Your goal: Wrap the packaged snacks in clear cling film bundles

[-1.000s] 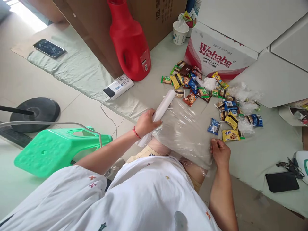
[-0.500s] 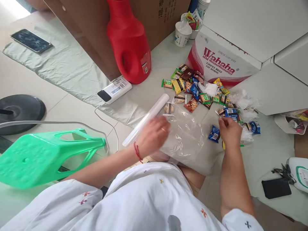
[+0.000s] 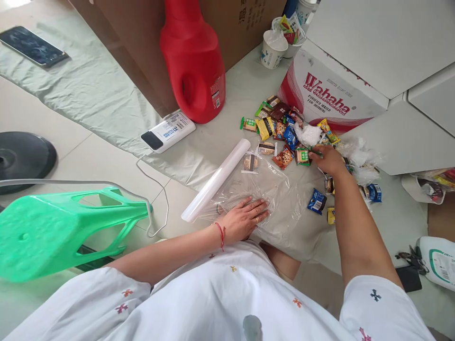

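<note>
My left hand lies flat with fingers spread on a sheet of clear plastic film. The film comes off a roll lying at a slant on the left. One wrapped biscuit rests at the film's upper edge. My right hand reaches into the snack pile, its fingertips pinched at the edge of a green-wrapped biscuit; the fingers partly hide the grip. Around it lie a brown cookie packet, a blue packet and a yellow packet.
Behind the pile stands a Wahaha carton, with paper cups beyond. A red jug and a white power bank are at upper left. A green plastic stool lies on its side at left. Crumpled clear bags sit right.
My left hand has come down and flattened onto the film. My right hand has moved up and left into the pile, and the green-wrapped biscuit has shifted slightly toward me.
</note>
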Action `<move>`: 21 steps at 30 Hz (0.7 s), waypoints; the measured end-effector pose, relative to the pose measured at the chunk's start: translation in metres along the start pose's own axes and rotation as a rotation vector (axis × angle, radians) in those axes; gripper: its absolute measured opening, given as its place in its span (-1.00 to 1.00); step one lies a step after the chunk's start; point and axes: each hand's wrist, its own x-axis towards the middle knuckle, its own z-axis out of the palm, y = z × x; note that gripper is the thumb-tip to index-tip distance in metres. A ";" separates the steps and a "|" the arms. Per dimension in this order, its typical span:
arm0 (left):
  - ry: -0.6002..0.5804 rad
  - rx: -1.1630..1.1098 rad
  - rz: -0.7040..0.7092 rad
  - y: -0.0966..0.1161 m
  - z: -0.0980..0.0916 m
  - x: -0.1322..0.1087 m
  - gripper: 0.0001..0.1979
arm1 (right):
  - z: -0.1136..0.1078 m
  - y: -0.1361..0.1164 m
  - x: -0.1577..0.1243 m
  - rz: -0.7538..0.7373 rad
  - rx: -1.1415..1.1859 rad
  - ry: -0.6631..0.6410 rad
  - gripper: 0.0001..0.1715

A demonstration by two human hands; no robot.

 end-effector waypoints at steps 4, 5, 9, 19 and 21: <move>0.006 -0.004 -0.001 0.002 0.000 0.001 -0.42 | 0.005 -0.022 0.004 0.014 -0.064 -0.106 -0.05; 0.008 -0.007 -0.002 0.002 0.000 0.002 -0.42 | 0.006 -0.027 0.007 0.043 -0.083 -0.115 -0.02; 0.009 -0.028 -0.017 0.003 -0.001 0.002 -0.40 | 0.006 -0.032 0.012 0.102 -0.154 -0.146 -0.14; 0.010 -0.017 0.008 0.013 -0.005 0.011 -0.42 | -0.010 -0.046 -0.051 -0.080 -0.376 0.004 -0.36; 0.019 -0.028 -0.008 0.016 -0.010 0.011 -0.44 | -0.009 -0.045 -0.055 -0.112 -0.360 0.044 -0.40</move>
